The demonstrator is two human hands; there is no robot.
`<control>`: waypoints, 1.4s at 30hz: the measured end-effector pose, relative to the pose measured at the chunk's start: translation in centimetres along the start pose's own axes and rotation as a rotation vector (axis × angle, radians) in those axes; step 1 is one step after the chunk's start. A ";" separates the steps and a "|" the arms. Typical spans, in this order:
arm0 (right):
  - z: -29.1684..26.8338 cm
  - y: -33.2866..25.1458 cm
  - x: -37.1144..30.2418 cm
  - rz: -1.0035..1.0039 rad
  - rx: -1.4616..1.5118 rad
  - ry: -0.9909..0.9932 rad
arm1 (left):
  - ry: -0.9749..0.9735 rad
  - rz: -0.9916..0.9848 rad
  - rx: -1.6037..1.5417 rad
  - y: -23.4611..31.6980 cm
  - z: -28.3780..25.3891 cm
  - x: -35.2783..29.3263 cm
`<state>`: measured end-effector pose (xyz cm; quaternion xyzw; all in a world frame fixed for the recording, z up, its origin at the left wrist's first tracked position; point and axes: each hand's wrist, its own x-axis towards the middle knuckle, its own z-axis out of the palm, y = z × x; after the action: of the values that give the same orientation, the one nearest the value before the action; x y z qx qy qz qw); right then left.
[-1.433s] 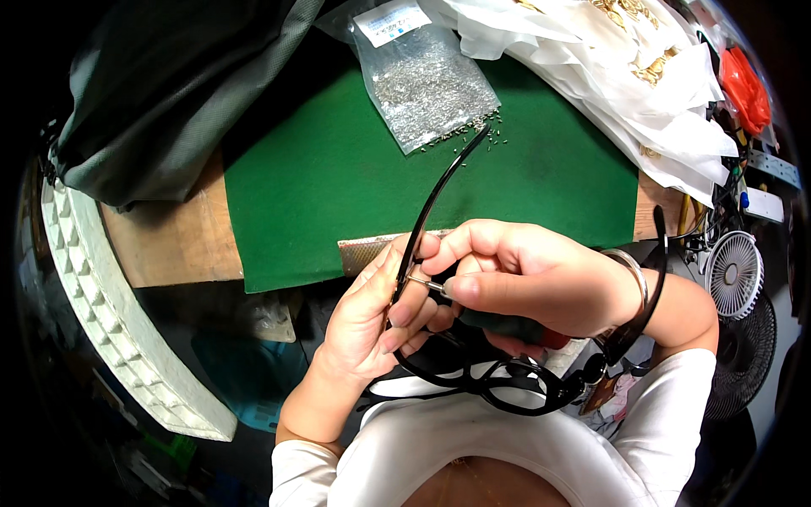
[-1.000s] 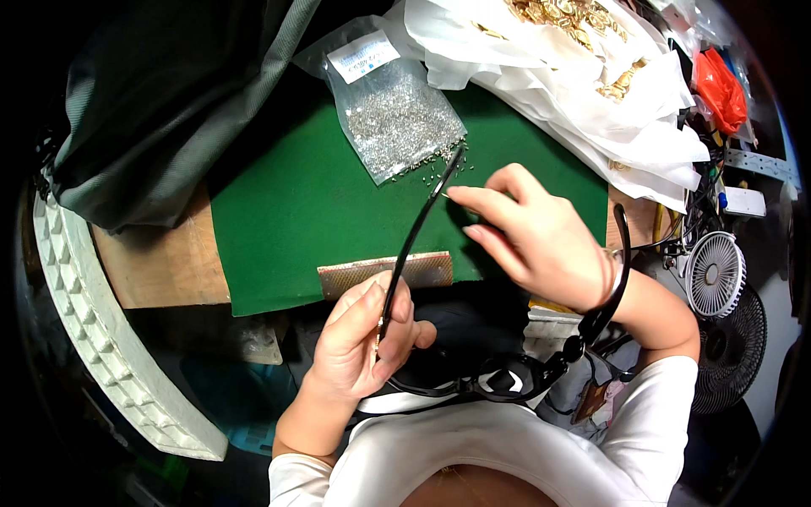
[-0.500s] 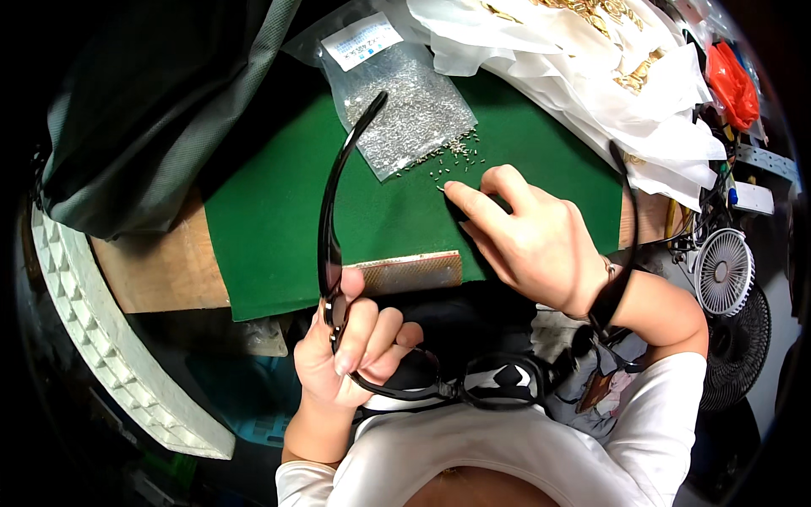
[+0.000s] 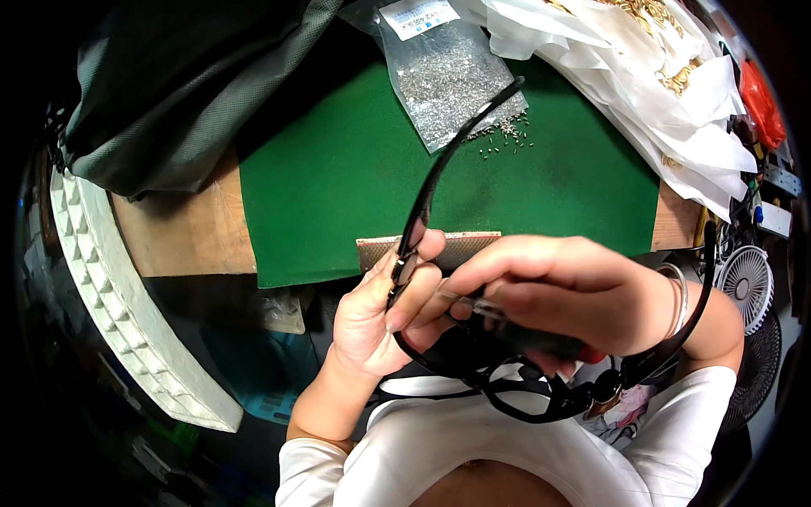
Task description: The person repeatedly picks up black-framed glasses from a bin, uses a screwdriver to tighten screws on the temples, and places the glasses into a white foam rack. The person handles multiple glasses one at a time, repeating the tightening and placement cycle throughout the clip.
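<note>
Black-framed eyeglasses are pinched at the hinge by my left hand, its fingers curled round the frame. One temple arm rises over the green mat; the lens rims hang below, before my white shirt. My right hand is closed on a blurred tool with a dark handle, a red part and a shiny thin front. Its fingertips meet those of my left hand near the hinge. Whether a screw sits there is too small to tell. Small metal screws lie loose beside a clear bag full of them.
A textured metal-edged strip lies along the front edge of the green mat. White wrapping with gold-coloured pieces lies at the far right. A dark fabric bag stands at left, and a small fan at right.
My right hand has come back from the loose screws to the glasses at my left hand, and a dark-handled tool now shows in it. The whole view has shifted, with the mat farther right and up.
</note>
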<state>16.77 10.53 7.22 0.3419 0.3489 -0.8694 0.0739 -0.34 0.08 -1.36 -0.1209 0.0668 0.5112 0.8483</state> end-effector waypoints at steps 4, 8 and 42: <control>0.7 0.4 1.3 -0.018 0.064 -0.042 | 0.079 -0.030 -0.098 -0.1 0.2 -0.4; 0.6 0.1 1.2 0.030 0.026 -0.001 | 0.042 -0.024 -0.032 -0.2 0.5 -0.1; -2.4 1.5 1.2 -0.427 -0.862 0.402 | 0.096 0.771 2.154 0.6 1.1 -1.6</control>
<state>17.78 11.13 4.34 0.3619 0.7444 -0.5597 -0.0397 -1.62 -0.69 -0.04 0.6778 0.5350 0.4094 0.2947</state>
